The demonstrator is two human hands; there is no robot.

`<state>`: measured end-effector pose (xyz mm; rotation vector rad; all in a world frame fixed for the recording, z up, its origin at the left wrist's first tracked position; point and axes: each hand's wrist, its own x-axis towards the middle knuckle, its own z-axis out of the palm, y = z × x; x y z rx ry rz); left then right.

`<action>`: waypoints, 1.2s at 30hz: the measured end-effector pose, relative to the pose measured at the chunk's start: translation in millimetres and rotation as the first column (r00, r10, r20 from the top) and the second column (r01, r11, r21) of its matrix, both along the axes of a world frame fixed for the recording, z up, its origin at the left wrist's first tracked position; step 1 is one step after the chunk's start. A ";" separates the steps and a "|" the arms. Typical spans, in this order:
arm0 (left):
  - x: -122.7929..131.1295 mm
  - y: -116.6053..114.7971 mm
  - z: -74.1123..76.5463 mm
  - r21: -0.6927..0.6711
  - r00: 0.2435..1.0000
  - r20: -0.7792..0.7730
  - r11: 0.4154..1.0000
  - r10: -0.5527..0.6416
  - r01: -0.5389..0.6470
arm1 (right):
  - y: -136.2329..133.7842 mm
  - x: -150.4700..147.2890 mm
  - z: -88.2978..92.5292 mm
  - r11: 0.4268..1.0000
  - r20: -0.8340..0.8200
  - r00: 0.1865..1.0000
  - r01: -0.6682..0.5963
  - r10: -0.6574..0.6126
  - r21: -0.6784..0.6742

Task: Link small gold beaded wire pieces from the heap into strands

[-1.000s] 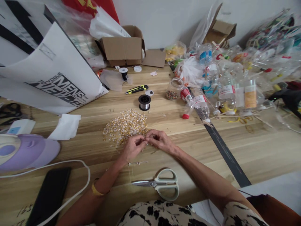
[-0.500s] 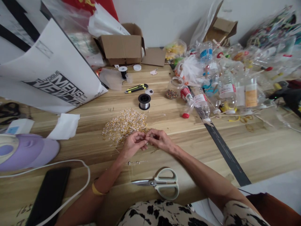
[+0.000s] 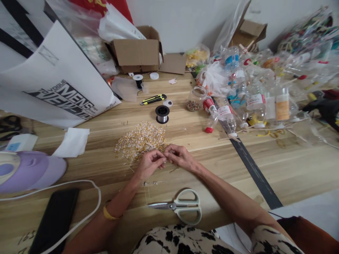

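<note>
My left hand [image 3: 153, 162] and my right hand [image 3: 178, 155] meet fingertip to fingertip, both in a pinch. Whatever sits between the fingers is too small to name. Just beyond them spreads a pile of gold and clear beads [image 3: 141, 139]. On the near side lies a short beaded chain [image 3: 155, 182] with fine thread trailing from it. Scissors with pale handles [image 3: 188, 206] rest close to my body, blades pointing left. A black spool of silvery wire [image 3: 162, 114] stands behind the beads.
A yellow-black utility knife [image 3: 153, 99] and a jar of colored beads [image 3: 193, 105] stand farther back. Plastic bottles [image 3: 255, 102] crowd the right. On the left are a large white bag [image 3: 60, 81], a purple appliance [image 3: 45, 169], a white cable [image 3: 99, 197] and a black phone [image 3: 57, 218].
The fingers of my left hand have shifted slightly where they meet my right fingertips. Everything else looks the same.
</note>
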<state>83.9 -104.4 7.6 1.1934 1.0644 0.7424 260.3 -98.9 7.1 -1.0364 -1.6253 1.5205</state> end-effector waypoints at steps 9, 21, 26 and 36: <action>-1.3 -1.1 7.0 0.035 0.992 -0.068 0.994 0.103 -0.100 | 7.2 7.6 2.2 0.999 0.051 0.998 0.044 -0.044 -0.009; -2.0 0.2 8.6 0.091 0.977 -0.119 0.982 0.174 -0.164 | 13.6 14.3 -1.1 1.000 0.040 0.999 -0.003 0.003 0.014; -2.3 -1.1 3.9 0.158 0.976 -0.162 0.980 0.147 -0.122 | 12.8 12.9 0.3 0.999 -0.005 1.000 0.026 -0.026 -0.027; -3.0 -1.5 -2.9 0.280 0.946 -0.319 0.959 0.054 0.040 | 12.3 13.5 0.4 1.000 -0.047 0.999 0.009 -0.010 -0.013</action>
